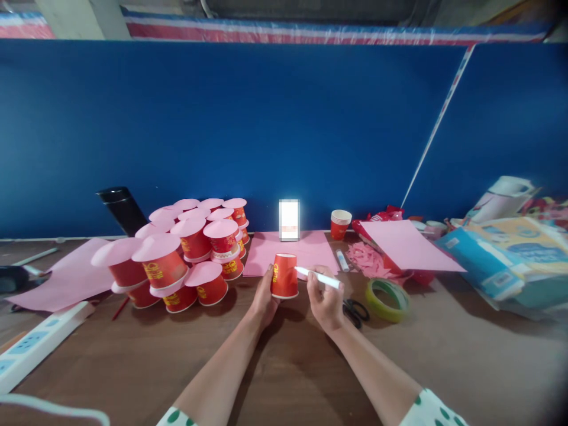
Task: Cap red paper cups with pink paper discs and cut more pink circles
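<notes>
Head view: one red cup [284,278], inverted, held over the worktop [168,361] in the left hand's [265,299] curled grip; one white pen [327,280], pinched in the right hand [326,303], tip at cup's side; scissors [360,310] and tape [371,305] alongside.

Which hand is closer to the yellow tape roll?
Right: the right hand is left of the tape roll; the left hand is farther left, holding the red cup.
</notes>
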### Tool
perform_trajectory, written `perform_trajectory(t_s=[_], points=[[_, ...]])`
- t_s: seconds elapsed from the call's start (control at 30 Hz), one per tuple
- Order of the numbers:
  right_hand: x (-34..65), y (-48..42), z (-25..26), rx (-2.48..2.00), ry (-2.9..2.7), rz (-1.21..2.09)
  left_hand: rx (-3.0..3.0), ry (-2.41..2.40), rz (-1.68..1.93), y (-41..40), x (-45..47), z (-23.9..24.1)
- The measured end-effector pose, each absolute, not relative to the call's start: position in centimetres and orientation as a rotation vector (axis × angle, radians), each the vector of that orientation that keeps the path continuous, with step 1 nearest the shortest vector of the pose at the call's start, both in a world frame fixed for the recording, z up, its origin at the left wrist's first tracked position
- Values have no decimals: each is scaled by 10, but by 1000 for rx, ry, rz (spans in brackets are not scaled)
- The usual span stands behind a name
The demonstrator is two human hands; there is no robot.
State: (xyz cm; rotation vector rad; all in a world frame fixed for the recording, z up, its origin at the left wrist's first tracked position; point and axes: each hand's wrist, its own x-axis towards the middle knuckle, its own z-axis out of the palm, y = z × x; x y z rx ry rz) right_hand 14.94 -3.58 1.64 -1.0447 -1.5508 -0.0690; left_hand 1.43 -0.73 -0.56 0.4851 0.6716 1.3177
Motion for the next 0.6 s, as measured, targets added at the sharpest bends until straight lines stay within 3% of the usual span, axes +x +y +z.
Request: perform_trajectory(t_s=[0.6], points=[[144, -43, 19, -926, -1639, -12, 495, 593, 1315, -7, 12, -8]])
